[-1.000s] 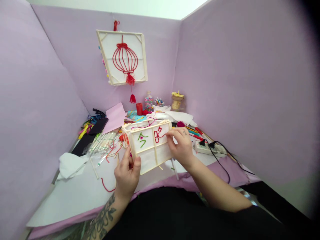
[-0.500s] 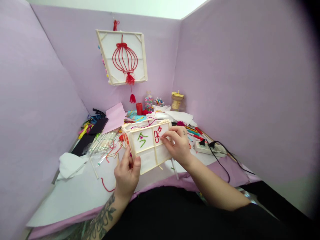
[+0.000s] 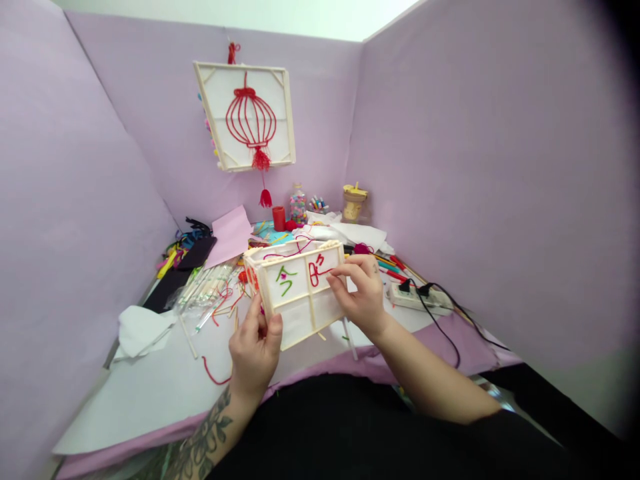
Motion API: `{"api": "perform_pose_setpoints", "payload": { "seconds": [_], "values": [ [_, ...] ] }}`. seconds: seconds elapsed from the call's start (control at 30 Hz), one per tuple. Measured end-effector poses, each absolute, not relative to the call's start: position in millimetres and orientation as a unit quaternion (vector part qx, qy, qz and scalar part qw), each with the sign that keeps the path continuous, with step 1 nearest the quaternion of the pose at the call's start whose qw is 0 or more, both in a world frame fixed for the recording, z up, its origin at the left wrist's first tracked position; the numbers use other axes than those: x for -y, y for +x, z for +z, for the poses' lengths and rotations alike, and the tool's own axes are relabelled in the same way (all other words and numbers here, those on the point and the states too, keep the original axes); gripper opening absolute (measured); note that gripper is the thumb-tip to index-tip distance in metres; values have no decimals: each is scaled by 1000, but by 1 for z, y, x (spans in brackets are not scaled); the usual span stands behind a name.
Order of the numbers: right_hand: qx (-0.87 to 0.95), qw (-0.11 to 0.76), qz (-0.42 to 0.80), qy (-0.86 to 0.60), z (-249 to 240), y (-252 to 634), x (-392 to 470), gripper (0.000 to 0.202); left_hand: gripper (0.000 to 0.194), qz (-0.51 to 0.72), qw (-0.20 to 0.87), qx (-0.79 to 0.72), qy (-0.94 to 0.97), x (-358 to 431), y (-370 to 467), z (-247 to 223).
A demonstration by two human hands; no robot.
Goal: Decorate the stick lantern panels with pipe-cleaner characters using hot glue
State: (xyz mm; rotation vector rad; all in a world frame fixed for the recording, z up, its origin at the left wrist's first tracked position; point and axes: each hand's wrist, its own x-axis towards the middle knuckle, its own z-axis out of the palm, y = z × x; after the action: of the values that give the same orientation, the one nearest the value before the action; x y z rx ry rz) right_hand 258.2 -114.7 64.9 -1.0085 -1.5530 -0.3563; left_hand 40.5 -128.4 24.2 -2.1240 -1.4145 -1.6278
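Observation:
A white paper box with a pale stick frame [image 3: 295,323] is tilted above the table, my left hand [image 3: 255,340] gripping its lower left corner between thumb and fingers. Its front panel bears a green character [image 3: 286,280] with a small magenta centre at upper left. Red strands [image 3: 314,274] form a second character at upper right. My right hand [image 3: 361,293] is at the panel's right side, thumb and index finger pinched on the end of a thin red strand [image 3: 325,271] that reaches toward the red character.
A framed panel with a red lantern [image 3: 291,120] hangs on the back wall. Behind the box stand a red cup [image 3: 279,219], a jar of beads [image 3: 298,207] and a lidded cup [image 3: 354,204]. Wrapped sticks [image 3: 205,285] lie left, a power strip [image 3: 423,298] right.
My right hand has shifted slightly right, away from the red character, and more of the red strand shows. My left hand and the box are nearly unchanged.

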Motion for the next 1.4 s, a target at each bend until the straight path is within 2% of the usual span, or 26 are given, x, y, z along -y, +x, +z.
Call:
{"api": "perform_pose_setpoints", "payload": {
  "seconds": [0.23,0.37,0.53,0.9,1.1,1.4],
  "values": [
    [699,564,-168,-406,61,255,119,17,46,-540,62,454,-706,128,40,25],
    [687,577,-168,-408,60,257,120,16,46,-540,61,452,-707,128,40,26],
    [625,603,-177,-463,56,264,120,6,46,-542,59,451,-706,129,41,26],
    [600,587,-135,-526,56,261,105,10,47,-547,58,445,-706,129,41,24],
    [589,624,-91,-504,58,265,113,7,46,-543,65,449,-707,130,41,26],
    [628,558,-224,-494,49,268,126,13,47,-551,62,439,-707,129,41,25]
  ]
}}
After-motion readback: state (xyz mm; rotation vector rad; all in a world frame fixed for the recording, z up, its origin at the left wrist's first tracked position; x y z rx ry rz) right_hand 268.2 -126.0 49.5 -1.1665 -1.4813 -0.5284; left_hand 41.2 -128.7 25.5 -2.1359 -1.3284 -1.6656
